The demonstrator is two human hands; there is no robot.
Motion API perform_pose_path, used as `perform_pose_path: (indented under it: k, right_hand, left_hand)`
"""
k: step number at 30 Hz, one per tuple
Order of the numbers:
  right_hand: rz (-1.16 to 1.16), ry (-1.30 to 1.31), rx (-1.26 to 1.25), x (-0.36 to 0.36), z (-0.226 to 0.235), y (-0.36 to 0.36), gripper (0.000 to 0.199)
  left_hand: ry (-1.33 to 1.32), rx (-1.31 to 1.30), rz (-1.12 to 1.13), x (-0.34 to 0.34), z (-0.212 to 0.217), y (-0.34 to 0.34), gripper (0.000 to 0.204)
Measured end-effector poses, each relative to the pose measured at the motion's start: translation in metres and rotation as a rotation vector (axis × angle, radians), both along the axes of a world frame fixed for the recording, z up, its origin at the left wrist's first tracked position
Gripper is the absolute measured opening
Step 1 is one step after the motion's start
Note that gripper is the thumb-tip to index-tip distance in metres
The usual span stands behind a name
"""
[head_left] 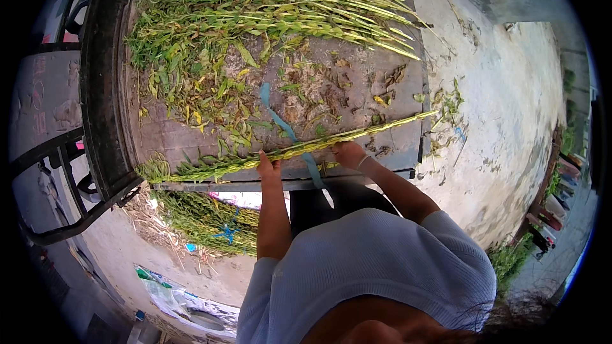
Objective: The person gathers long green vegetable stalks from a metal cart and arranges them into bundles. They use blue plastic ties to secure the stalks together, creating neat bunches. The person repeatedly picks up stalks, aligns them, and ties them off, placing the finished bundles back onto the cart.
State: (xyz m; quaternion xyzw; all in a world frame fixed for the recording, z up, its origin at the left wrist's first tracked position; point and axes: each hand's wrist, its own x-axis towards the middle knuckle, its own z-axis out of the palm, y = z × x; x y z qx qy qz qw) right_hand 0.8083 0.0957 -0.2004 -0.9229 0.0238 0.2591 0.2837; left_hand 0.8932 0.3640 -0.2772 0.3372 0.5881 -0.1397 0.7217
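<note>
**Hands gathering green stalks on a cart bed**

Outdoors, both hands grasp 1 bundle of green stalks (287,151) on a dirty metal cart bed (357,99): left hand (268,165), right hand (349,152). Beyond the fingers lies a stalk pile (287,0); a blue strap (280,121) runs between them. Concrete ground (510,102) lies right.

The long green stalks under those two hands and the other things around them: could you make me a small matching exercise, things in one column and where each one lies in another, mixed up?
Things:
1. Thin bundle of long green leafy stalks
2. Big heap of green and yellow cut stalks
3. Blue plastic strap
4. Tied green bundle with a blue knot

Places:
A. On the ground below the platform's near edge
B. Far end of the dark metal platform
C. Under the left hand and the right hand
D. Flat on the platform, running beneath the thin bundle

Pairs: 1-C, 2-B, 3-D, 4-A
</note>
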Motion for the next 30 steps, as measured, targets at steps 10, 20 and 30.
perform_pose_path:
  k: [10,20,30]
  right_hand:
    - [-0.103,-0.180,0.024,0.198,-0.025,0.084,0.028]
    - [-0.649,-0.162,0.265,0.222,-0.069,0.069,0.018]
    - [-0.389,-0.540,-0.601,0.283,0.050,-0.059,0.052]
  left_hand:
    - [0.070,-0.078,-0.197,-0.023,0.013,0.014,0.028]
    - [-0.089,-0.090,-0.156,-0.005,0.008,-0.002,0.021]
    - [-0.077,-0.072,-0.177,-0.009,0.010,0.011,0.019]
